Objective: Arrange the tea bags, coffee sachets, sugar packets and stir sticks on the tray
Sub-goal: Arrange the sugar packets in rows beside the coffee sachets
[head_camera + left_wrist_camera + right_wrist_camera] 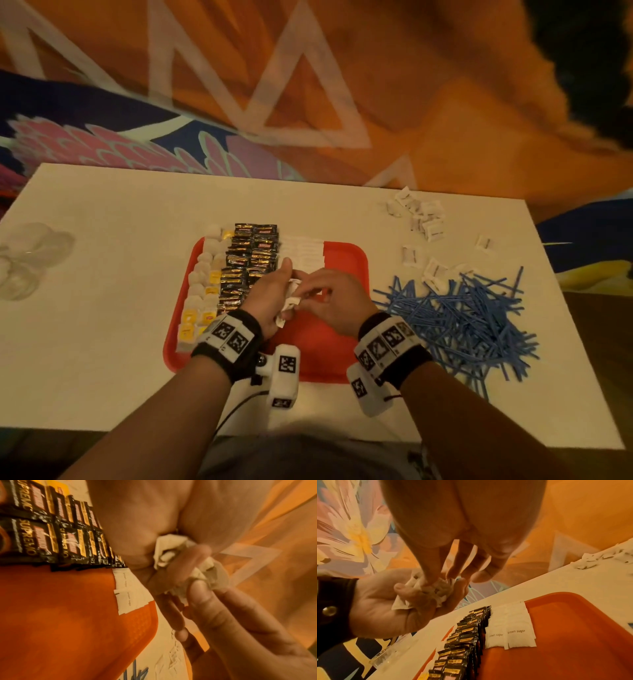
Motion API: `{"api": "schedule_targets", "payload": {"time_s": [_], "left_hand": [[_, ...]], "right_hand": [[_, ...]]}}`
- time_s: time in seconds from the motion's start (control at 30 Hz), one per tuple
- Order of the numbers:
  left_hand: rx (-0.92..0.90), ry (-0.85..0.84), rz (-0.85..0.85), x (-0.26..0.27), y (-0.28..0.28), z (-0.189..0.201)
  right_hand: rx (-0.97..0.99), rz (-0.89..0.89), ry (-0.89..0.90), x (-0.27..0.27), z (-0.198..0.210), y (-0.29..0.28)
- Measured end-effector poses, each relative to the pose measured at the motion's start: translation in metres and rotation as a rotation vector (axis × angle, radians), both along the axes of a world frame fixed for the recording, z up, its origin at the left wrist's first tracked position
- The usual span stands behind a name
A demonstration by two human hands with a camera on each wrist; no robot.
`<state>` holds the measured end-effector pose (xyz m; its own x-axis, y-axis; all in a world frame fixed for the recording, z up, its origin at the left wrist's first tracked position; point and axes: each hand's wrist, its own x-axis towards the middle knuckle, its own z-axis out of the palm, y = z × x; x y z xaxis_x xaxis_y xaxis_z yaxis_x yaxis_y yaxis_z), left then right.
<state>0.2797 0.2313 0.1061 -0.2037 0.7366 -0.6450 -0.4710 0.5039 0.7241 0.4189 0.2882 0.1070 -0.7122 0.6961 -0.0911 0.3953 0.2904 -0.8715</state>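
Observation:
A red tray [346,263] holds a left column of tea bags [202,294], two columns of black coffee sachets [250,260] and a short row of white sugar packets [303,255]. Above the tray's middle my left hand [274,298] grips a crumpled bunch of sugar packets [291,303]. My right hand [318,298] reaches into that bunch, and its fingertips [429,580] pinch at the packets [435,589]. The left wrist view shows the bunch [171,547] between both hands. Blue stir sticks [462,318] lie in a heap on the table right of the tray.
Loose sugar packets [421,216] are scattered at the table's back right and near the sticks. Clear glasses [27,260] stand at the left edge. The white table [102,342] ends against a patterned orange cloth behind. The tray's right half [573,642] is bare.

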Motion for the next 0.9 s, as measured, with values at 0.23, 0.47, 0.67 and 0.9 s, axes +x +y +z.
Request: {"api": "schedule_targets", "payload": {"time_s": [0.23, 0.47, 0.67, 0.9], "left_hand": [[0.023, 0.047, -0.130, 0.011, 0.002, -0.006], [0.028, 0.077, -0.157, 0.031, 0.003, -0.002], [-0.041, 0.118, -0.136, 0.048, 0.006, -0.005], [-0.057, 0.090, -0.100, 0.070, 0.003, -0.003]], "right_hand": [[-0.099, -0.092, 0.022, 0.021, 0.019, -0.001], [-0.060, 0.027, -0.056, 0.039, 0.020, 0.005], [-0.069, 0.074, -0.099, 0.052, 0.023, 0.007], [-0.205, 0.032, -0.031, 0.070, 0.021, 0.011]]}}
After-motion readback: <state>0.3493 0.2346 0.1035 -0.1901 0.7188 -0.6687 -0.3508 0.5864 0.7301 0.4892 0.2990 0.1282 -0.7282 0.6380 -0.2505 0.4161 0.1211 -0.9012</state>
